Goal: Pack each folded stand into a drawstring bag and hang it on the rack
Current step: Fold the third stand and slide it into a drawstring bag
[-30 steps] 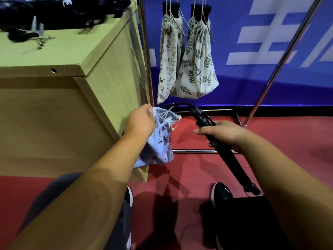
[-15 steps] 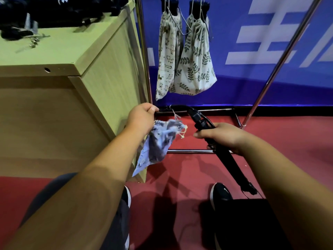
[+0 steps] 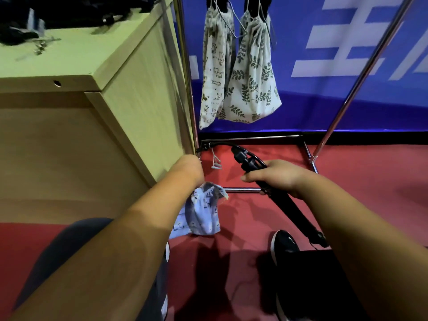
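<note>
Gripping stand point(image 3: 286, 205) in right hand point(image 3: 280, 177), fingers curled round it, low over floor point(image 3: 370, 181). Left hand point(image 3: 188, 172) clutches blue bag point(image 3: 201, 216) beside cabinet point(image 3: 139, 93), fingers hidden. Rack point(image 3: 186, 77) post ahead, two hung bags point(image 3: 252, 84) behind.

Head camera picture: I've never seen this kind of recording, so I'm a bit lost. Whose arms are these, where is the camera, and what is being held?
There is no machine here. A person wears a camera on the head, looking forward and down, so the two arms coming in from the bottom are their own. The left hand holds a blue drawstring bag, which hangs below it. The right hand grips a black folded stand. Ahead, a cat-print bag and a leaf-print bag hang on the metal rack. At the left stands a wooden cabinet with dark gear on top.
</note>
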Available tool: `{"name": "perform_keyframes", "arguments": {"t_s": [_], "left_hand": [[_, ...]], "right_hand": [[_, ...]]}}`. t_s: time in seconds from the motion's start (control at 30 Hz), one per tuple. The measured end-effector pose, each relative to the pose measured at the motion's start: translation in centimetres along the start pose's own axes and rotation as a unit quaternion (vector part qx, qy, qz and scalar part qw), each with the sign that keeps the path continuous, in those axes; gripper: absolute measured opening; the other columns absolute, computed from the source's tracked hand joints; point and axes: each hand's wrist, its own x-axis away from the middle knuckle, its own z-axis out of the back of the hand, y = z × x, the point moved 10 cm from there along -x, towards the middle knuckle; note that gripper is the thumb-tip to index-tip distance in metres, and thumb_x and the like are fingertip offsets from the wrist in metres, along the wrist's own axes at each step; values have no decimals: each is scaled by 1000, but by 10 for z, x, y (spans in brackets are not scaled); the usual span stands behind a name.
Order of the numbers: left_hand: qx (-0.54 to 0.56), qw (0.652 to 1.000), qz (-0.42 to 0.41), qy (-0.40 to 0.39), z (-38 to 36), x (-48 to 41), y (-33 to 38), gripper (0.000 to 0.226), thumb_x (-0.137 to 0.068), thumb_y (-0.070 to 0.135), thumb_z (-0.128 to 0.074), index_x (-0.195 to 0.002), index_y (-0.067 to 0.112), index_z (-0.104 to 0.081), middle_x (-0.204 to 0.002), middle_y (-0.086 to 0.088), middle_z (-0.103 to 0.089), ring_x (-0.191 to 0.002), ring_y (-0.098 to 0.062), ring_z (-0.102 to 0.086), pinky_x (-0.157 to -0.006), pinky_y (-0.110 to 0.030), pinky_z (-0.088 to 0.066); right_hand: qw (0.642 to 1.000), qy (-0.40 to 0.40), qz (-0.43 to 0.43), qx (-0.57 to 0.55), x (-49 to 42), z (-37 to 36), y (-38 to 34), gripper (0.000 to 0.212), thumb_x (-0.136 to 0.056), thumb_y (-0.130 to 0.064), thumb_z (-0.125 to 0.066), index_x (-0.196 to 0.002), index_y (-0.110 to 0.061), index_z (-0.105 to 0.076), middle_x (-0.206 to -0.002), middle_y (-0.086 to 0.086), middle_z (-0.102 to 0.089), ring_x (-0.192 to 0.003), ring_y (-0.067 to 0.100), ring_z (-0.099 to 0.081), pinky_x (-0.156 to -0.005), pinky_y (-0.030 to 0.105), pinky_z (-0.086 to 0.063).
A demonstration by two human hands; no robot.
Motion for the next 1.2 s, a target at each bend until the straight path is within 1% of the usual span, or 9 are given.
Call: {"name": "perform_keyframes", "arguments": {"t_s": [0.2,0.37,0.47,0.63,0.77,0.87,0.97,1.1,1.2], "left_hand": [[83,996,-28,-1,13,6,5,33,-103,14,-50,-128,2,-69,-130,-20,-68,-119,-36,-65,-95,-36,-52],[193,977,-82,25,25,3,3,21,-92,2,-52,-97,-1,-72,-97,-19,-74,-92,-31,-67,-71,-30,-47],[286,951,-106,56,33,6,7,14,-90,5,-58,-82,11,-67,-78,-9,-70,-72,-21,-59,-60,-26,-44],[414,899,-127,64,36,7,15,7,-81,19,-55,-79,23,-59,-60,6,-56,-56,-17,-49,-59,-31,-41],[421,895,-134,65,36,10,20,25,-93,6,-53,-81,24,-64,-54,13,-49,-43,-5,-37,-49,-25,-28],[413,902,-106,73,37,8,18,26,-96,12,-57,-75,16,-71,-56,6,-54,-47,-9,-43,-55,-26,-33],[391,913,-86,84,36,9,14,20,-91,19,-62,-72,18,-70,-61,0,-55,-55,-14,-47,-55,-27,-36],[354,925,-66,123,34,9,10,14,-88,9,-65,-74,7,-70,-68,-1,-65,-63,-18,-56,-57,-23,-41],[372,917,-28,140,33,8,0,24,-88,4,-66,-72,23,-68,-76,9,-68,-70,-12,-62,-64,-21,-44]], "right_hand": [[999,15,12,-43,-5,1,-3,44,-77,-39,-93,-101,-8,-74,-78,6,-61,-68,23,-58,-68,36,-52],[989,47,55,-129,-7,2,-18,28,-84,-18,-86,-103,-1,-74,-84,9,-69,-77,24,-69,-94,49,-62],[988,43,67,-129,-5,-5,-25,16,-84,-17,-81,-95,-7,-76,-86,11,-72,-81,31,-77,-90,49,-62],[982,6,93,-164,4,-22,-40,24,-95,-5,-64,-113,-8,-79,-96,-2,-78,-79,19,-75,-62,25,-58],[982,-5,101,-157,1,-31,-42,32,-94,-3,-62,-121,-12,-77,-109,3,-76,-84,23,-70,-63,28,-59],[985,-16,92,-148,-3,-35,-37,35,-93,-3,-63,-123,-15,-75,-123,14,-76,-81,22,-69,-68,33,-62],[987,-38,70,-138,-4,-42,-32,42,-85,-11,-67,-127,-9,-71,-127,22,-73,-81,24,-68,-82,52,-64],[991,-32,54,-119,-4,-44,-32,34,-93,-6,-65,-127,-9,-71,-110,22,-78,-70,26,-65,-59,31,-56],[994,-40,41,-98,-5,-48,-30,28,-92,-10,-66,-118,-10,-76,-102,15,-80,-68,26,-67,-64,31,-55]]}}
